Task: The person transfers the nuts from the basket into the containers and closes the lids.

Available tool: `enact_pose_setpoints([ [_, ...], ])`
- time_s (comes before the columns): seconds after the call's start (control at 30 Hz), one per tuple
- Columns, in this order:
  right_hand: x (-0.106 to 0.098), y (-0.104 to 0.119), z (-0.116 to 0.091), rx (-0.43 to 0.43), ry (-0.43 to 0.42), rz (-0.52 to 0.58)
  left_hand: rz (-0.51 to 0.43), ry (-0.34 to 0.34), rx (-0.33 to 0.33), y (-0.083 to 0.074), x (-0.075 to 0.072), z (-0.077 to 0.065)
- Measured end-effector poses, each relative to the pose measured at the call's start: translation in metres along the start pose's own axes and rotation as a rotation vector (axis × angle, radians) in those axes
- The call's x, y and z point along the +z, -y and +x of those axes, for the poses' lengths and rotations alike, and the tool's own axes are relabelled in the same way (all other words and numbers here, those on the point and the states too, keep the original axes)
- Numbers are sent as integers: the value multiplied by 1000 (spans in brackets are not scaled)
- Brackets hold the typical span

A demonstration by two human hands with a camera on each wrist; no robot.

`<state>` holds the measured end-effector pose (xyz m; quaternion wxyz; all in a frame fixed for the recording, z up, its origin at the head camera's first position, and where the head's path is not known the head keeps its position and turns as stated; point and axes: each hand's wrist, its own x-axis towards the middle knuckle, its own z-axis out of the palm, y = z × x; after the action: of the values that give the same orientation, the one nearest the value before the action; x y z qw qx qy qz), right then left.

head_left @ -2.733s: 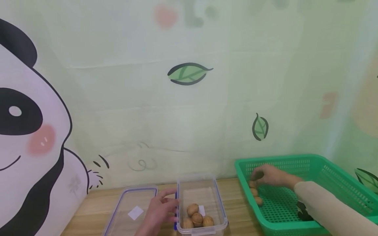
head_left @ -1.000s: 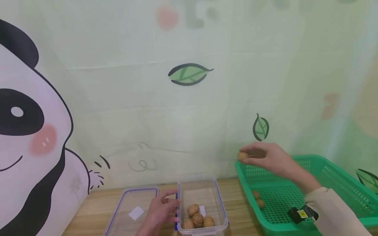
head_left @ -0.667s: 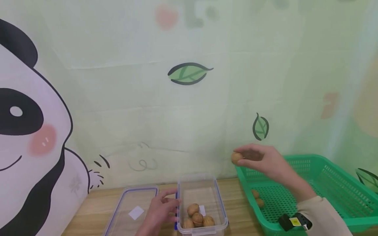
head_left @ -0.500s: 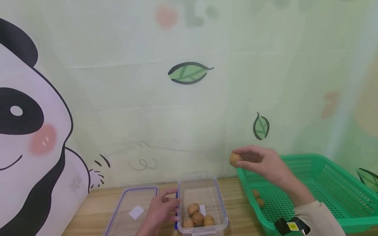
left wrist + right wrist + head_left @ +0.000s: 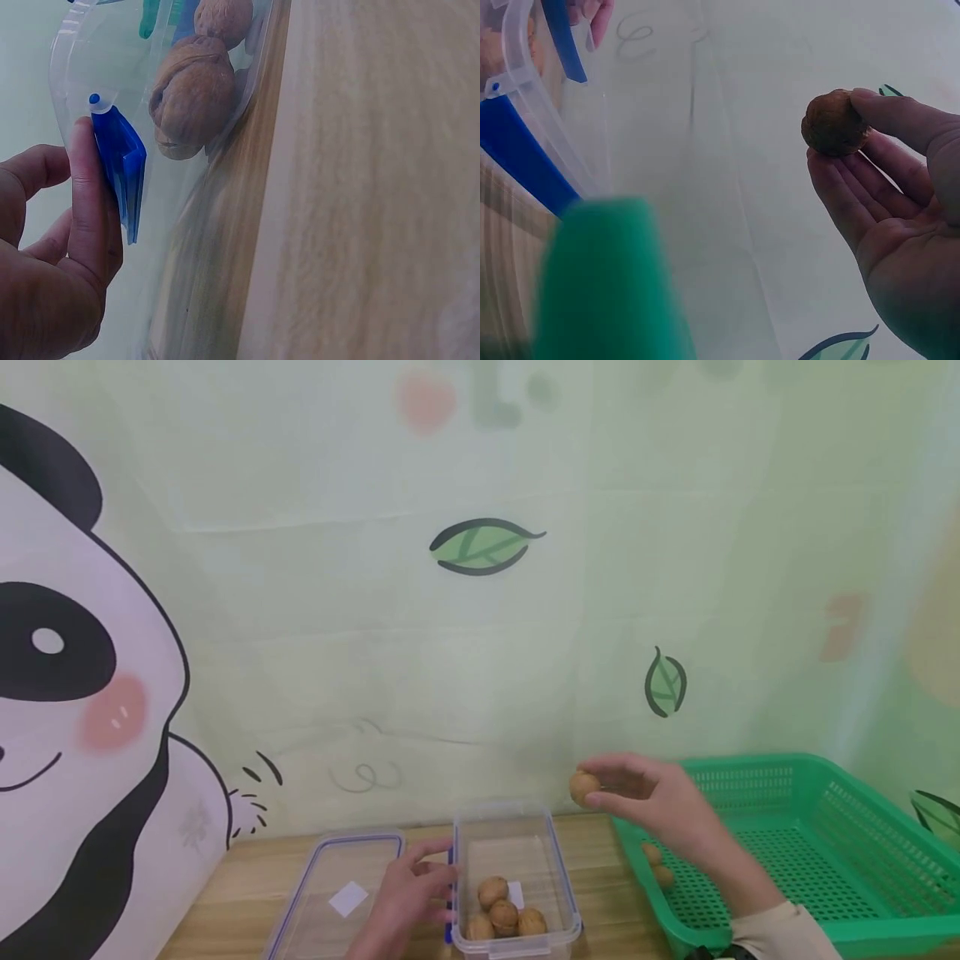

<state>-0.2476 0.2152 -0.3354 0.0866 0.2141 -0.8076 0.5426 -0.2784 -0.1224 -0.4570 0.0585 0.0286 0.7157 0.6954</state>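
Observation:
A walnut (image 5: 584,788) is pinched between the thumb and fingertips of my right hand (image 5: 660,806), up in the air between the clear plastic box and the green basket. The right wrist view shows the same walnut (image 5: 835,124) at the fingertips. My left hand (image 5: 408,889) rests its fingers against the left side of the clear box (image 5: 517,839). Up close in the left wrist view, those fingers (image 5: 88,202) lie along a blue latch (image 5: 124,165) on the box wall. Several walnuts (image 5: 503,917) sit at the near end of the open box.
The green plastic basket (image 5: 810,860) stands on the right, with walnuts (image 5: 662,876) along its left wall. Left of the box lies a clear lid (image 5: 315,877) with a blue seal. A printed cloth (image 5: 487,693) hangs behind the wooden table (image 5: 600,868).
My right hand has picked a walnut out of the basket, lifted it over the rim and carried it left, lowering slightly. My left hand has stayed at the box.

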Motion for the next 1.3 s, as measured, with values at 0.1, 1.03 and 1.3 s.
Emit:
enact_pose_setpoints([
  [0.1,6,-3,-2,4,-1,-13,-1,1,-2,1,1,1],
  [1.03,89,-23,-5,-76,158,-129,-3,11,14,1,-2,-1],
  [1.3,102,-34,-7,-78,187,-197,0,8,27,-2,0,-2],
])
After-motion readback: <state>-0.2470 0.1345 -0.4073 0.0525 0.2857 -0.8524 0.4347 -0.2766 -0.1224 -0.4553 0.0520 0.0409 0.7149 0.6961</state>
